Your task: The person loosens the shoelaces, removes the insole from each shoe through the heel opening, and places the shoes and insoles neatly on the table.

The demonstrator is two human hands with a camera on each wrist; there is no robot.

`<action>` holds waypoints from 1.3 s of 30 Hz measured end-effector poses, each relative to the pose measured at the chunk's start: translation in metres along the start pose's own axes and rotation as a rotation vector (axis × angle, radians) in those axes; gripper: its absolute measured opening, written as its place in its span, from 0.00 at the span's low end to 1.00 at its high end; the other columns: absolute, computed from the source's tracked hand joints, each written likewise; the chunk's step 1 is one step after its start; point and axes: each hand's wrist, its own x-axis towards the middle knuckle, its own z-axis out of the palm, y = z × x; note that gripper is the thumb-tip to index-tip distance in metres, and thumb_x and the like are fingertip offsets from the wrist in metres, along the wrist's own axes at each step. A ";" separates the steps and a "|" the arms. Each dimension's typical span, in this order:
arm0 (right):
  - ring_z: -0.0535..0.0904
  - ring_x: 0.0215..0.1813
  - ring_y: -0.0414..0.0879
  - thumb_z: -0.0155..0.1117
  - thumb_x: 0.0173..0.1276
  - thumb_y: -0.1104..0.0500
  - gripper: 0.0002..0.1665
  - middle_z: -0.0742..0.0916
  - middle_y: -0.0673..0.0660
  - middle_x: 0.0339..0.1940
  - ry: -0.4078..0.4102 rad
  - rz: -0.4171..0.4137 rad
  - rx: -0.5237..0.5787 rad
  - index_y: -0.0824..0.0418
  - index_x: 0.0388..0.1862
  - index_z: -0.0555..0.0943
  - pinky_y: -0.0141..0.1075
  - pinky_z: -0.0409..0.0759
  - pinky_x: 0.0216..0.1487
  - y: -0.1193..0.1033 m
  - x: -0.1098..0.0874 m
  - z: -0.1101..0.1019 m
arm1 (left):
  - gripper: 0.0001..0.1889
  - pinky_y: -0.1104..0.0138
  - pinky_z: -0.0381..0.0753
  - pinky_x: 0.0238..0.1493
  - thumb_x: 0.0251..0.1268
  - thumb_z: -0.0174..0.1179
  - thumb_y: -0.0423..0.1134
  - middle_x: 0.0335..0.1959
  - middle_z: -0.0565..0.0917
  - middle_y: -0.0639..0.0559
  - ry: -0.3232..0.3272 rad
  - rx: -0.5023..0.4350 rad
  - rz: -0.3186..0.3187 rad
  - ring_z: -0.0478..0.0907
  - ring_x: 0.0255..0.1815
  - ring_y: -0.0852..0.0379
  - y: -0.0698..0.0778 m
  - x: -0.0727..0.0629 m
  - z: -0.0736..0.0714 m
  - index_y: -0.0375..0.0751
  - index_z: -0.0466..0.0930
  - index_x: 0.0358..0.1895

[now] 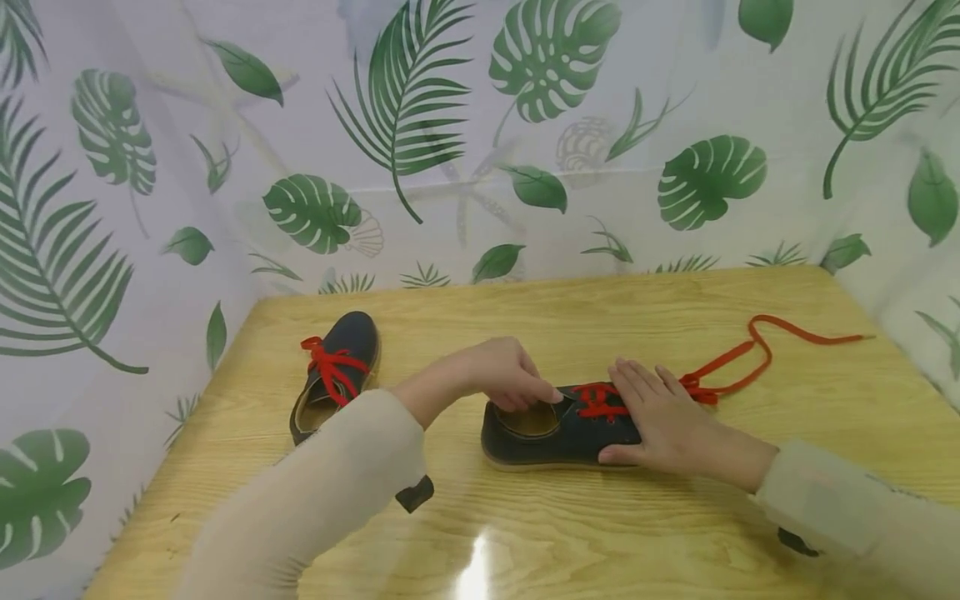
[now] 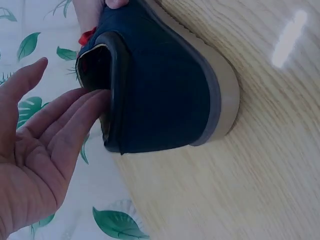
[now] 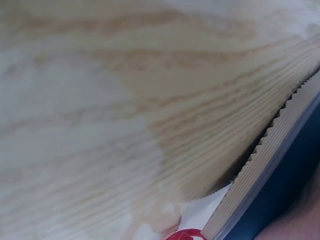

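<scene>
A dark navy shoe with red laces lies on the table, its toe to the right. My left hand reaches into the shoe's opening from above. In the left wrist view the left fingers go inside the collar, and the thumb stands apart from them. My right hand holds the front of the shoe from above, thumb on the near side and fingers across the top. In the right wrist view only the shoe's ridged sole edge and a bit of skin show.
At the left stands a second navy shoe with a red lace tied across it, partly hidden by my left sleeve. A long red lace trails over the wooden table to the right. Leaf-printed cloth hangs behind.
</scene>
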 end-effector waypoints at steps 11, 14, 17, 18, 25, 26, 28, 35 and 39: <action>0.53 0.74 0.62 0.54 0.56 0.24 0.64 0.60 0.69 0.73 0.018 -0.018 0.013 0.71 0.73 0.54 0.61 0.48 0.72 0.002 0.000 0.002 | 0.17 0.75 0.66 0.16 0.60 0.64 0.45 0.09 0.69 0.60 0.028 0.407 0.122 0.64 0.12 0.64 0.001 0.012 0.013 0.41 0.81 0.17; 0.53 0.74 0.63 0.55 0.55 0.24 0.64 0.61 0.69 0.73 0.024 -0.022 0.015 0.71 0.73 0.54 0.61 0.49 0.72 0.003 -0.001 0.003 | 0.10 0.76 0.66 0.16 0.58 0.65 0.40 0.12 0.72 0.60 0.027 0.477 0.147 0.64 0.15 0.65 0.002 0.015 0.013 0.40 0.86 0.23; 0.53 0.74 0.62 0.55 0.56 0.24 0.64 0.61 0.69 0.73 0.020 -0.025 0.013 0.71 0.73 0.54 0.60 0.48 0.72 0.005 -0.001 0.004 | 0.04 0.75 0.64 0.18 0.55 0.64 0.33 0.17 0.75 0.58 0.015 0.582 0.175 0.63 0.18 0.63 0.005 0.017 0.014 0.38 0.86 0.26; 0.53 0.74 0.62 0.55 0.56 0.24 0.64 0.61 0.68 0.73 0.015 -0.023 0.016 0.70 0.73 0.54 0.60 0.47 0.73 0.005 -0.001 0.003 | 0.03 0.75 0.64 0.19 0.54 0.63 0.30 0.19 0.76 0.57 0.006 0.616 0.178 0.64 0.20 0.62 0.006 0.017 0.015 0.38 0.87 0.28; 0.56 0.73 0.62 0.54 0.56 0.24 0.63 0.63 0.69 0.72 0.022 -0.030 0.015 0.70 0.72 0.55 0.60 0.48 0.72 0.004 0.000 0.003 | 0.08 0.75 0.60 0.17 0.51 0.61 0.22 0.17 0.70 0.57 -0.058 0.666 0.163 0.60 0.19 0.62 0.009 0.015 0.018 0.39 0.81 0.22; 0.57 0.73 0.62 0.54 0.56 0.23 0.63 0.64 0.69 0.72 0.022 -0.031 0.012 0.70 0.72 0.55 0.60 0.48 0.73 0.004 0.000 0.003 | 0.11 0.75 0.58 0.16 0.51 0.60 0.22 0.15 0.68 0.57 -0.064 0.656 0.167 0.59 0.18 0.62 0.008 0.015 0.018 0.41 0.77 0.18; 0.58 0.72 0.61 0.54 0.56 0.23 0.63 0.65 0.68 0.71 0.025 -0.035 0.007 0.70 0.72 0.56 0.59 0.48 0.72 0.004 0.001 0.003 | 0.16 0.74 0.56 0.15 0.50 0.59 0.21 0.13 0.63 0.58 -0.077 0.639 0.181 0.56 0.16 0.62 0.006 0.015 0.019 0.44 0.71 0.14; 0.59 0.72 0.60 0.54 0.56 0.24 0.62 0.66 0.67 0.71 0.025 -0.033 -0.002 0.70 0.72 0.56 0.59 0.48 0.73 0.006 0.001 0.005 | 0.14 0.74 0.56 0.17 0.51 0.60 0.23 0.15 0.64 0.58 -0.075 0.614 0.229 0.57 0.18 0.62 0.000 0.018 0.019 0.44 0.73 0.16; 0.58 0.72 0.60 0.54 0.56 0.24 0.62 0.66 0.67 0.71 0.024 -0.033 0.001 0.70 0.72 0.57 0.59 0.48 0.73 0.006 0.001 0.004 | 0.08 0.74 0.61 0.19 0.52 0.62 0.24 0.17 0.69 0.59 -0.076 0.589 0.231 0.61 0.20 0.62 -0.001 0.018 0.018 0.42 0.80 0.23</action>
